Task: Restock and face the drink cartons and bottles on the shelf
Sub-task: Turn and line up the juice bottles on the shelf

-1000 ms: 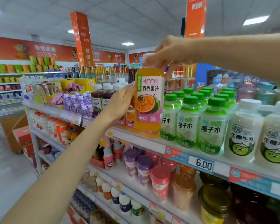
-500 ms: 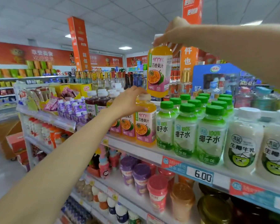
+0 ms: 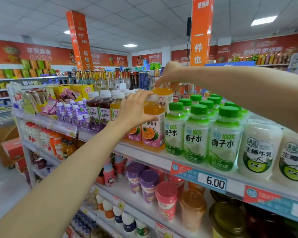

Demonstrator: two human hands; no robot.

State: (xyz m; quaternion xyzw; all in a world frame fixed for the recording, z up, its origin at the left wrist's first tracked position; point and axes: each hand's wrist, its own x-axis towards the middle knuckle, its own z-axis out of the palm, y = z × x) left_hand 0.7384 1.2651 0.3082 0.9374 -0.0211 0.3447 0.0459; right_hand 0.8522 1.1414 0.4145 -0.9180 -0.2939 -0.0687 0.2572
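An orange passion-fruit juice bottle (image 3: 153, 127) with a white cap stands at the front edge of the top shelf (image 3: 144, 153). My left hand (image 3: 136, 109) grips it around the neck and shoulder. Behind it a second orange juice bottle (image 3: 163, 97) stands in the same row, and my right hand (image 3: 169, 74) holds it by the cap from above. To the left of them stand more juice bottles with white caps, orange and dark purple (image 3: 93, 114).
Green-capped coconut water bottles (image 3: 196, 134) crowd the shelf just right of the juice row, then white coconut milk bottles (image 3: 260, 148). Small purple cartons (image 3: 70, 110) sit to the left. The lower shelf holds cups (image 3: 165, 198) and jars. Aisle floor lies at the left.
My right hand has lowered its raised juice bottle down into the row behind the front bottle. My left hand has stayed on the front bottle.
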